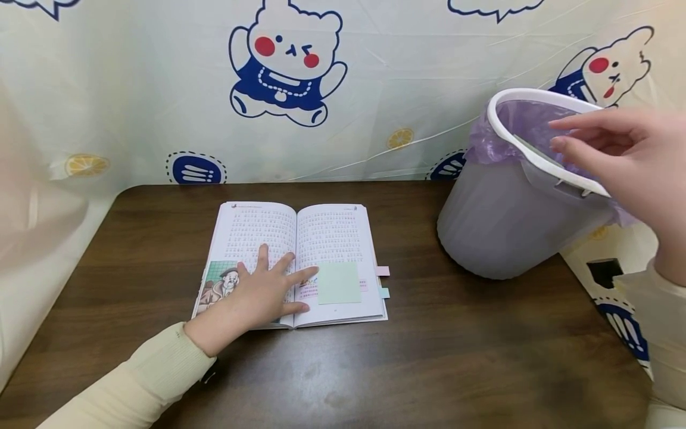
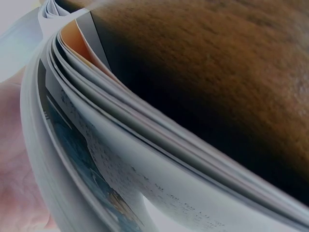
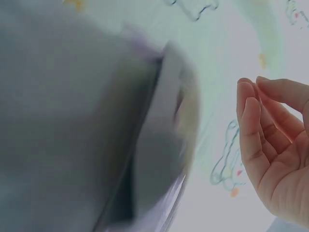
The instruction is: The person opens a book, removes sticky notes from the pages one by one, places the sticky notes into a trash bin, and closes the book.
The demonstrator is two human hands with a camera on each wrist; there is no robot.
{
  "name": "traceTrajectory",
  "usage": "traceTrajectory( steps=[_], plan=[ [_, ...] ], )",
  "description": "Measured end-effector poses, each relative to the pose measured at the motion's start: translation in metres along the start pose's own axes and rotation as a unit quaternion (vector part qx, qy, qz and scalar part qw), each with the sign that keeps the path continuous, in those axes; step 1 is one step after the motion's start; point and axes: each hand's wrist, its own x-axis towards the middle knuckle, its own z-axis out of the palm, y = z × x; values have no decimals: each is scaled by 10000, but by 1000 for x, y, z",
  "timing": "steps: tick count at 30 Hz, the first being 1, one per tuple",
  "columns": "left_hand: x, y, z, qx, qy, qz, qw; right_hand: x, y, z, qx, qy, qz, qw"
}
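Observation:
My left hand [image 1: 262, 292] rests with spread fingers on an open book [image 1: 327, 229], mostly over the left page and across the centre fold. A pale green sticky note [image 1: 340, 285] lies on the lower right page, just beside the fingertips. In the left wrist view, the book's page edges [image 2: 159, 140] curve close past the palm [image 2: 21, 159]. My right hand [image 1: 621, 155] hovers over the rim of a grey trash bin [image 1: 498, 208], fingers loosely bent and holding nothing. The right wrist view shows the same hand [image 3: 275, 145] with thumb and fingertips close together.
A purple bag [image 1: 490, 140] lines the tilted bin, and a greenish edge [image 1: 536, 149] shows inside. Pink [image 1: 383, 271] and blue tabs [image 1: 384, 292] stick out of the book's right side. Behind the brown table [image 1: 429, 357] hangs a curtain [image 1: 386, 77] printed with bears.

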Motion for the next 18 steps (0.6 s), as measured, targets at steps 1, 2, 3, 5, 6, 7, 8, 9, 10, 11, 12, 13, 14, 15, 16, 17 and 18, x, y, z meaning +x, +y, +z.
traceTrajectory(
  steps=[1,2,3,5,6,7,8,9,10,11,12,13,14,15,16,17,18],
  plan=[
    [0,0,0,1,1,2,10000,-2,-5,4,-145,39,-185,9997],
    [0,0,0,0,3,3,10000,-3,-10,8,-225,76,-364,9991],
    [0,0,-1,-5,-1,1,10000,-4,-15,12,-272,113,-552,9980],
    [0,1,-1,3,-9,1,10000,-7,-24,20,-313,193,-966,9946],
    [0,1,-2,14,-13,0,10000,-8,-29,25,-339,203,-1207,9919],
    [0,1,-2,22,-16,-1,10000,-8,-32,29,-333,200,-1395,9895],
    [0,2,-2,30,-23,-4,10000,-9,-35,34,-297,179,-1517,9878],
    [0,2,-2,40,-32,-8,10000,-9,-38,38,-287,150,-1629,9861],
    [0,2,-1,53,-40,-13,10000,-10,-40,43,-230,106,-1707,9850],
    [0,2,-1,60,-46,-17,10000,-10,-42,48,-202,69,-1786,9837],
    [0,2,-1,70,-56,-24,10000,-11,-44,52,-139,13,-1818,9832],
    [0,2,-1,76,-63,-28,9999,-12,-45,57,-75,-46,-1831,9831],
    [1,2,-1,80,-69,-35,9999,-13,-46,62,17,-121,-1844,9828],
    [1,2,-1,83,-70,-39,9999,-14,-46,68,105,-187,-1890,9817],
    [1,1,-1,83,-67,-48,9999,-15,-46,74,203,-232,-1940,9805],
    [1,1,-1,86,-67,-51,9999,-15,-45,80,284,-282,-2027,9784],
    [1,1,0,85,-69,-53,9999,-16,-43,86,373,-333,-2116,9761]
  ],
)
